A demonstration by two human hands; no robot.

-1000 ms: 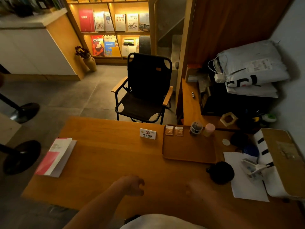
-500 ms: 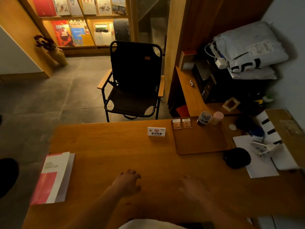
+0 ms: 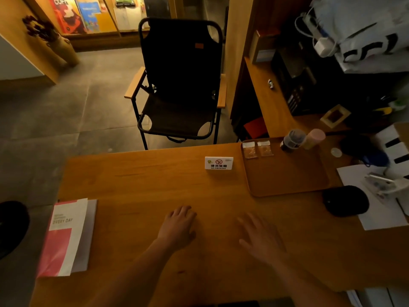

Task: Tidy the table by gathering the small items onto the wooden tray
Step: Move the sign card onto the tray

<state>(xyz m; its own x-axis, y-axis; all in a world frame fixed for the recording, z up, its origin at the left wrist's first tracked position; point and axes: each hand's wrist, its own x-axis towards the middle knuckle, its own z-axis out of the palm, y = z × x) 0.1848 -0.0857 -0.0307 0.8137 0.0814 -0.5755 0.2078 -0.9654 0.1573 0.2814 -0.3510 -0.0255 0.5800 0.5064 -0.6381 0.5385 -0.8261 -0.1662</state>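
The wooden tray lies on the table's far right part. Along its back edge sit two small clear packets, a dark lidded cup and a pink cup. A white no-smoking sign stands just left of the tray. A small round disc lies right of the tray, and a black round object sits at its near right corner. My left hand and my right hand lie flat on the table near me, fingers spread, holding nothing.
A red and white magazine stack lies at the table's left edge. White paper with a white device on it covers the right end. A black folding chair stands beyond the table. A cluttered side shelf runs at the back right.
The view has tilted down and moved closer to the table. Both hands have reached forward and flattened on the tabletop; the left fingers, curled before, are now straight.
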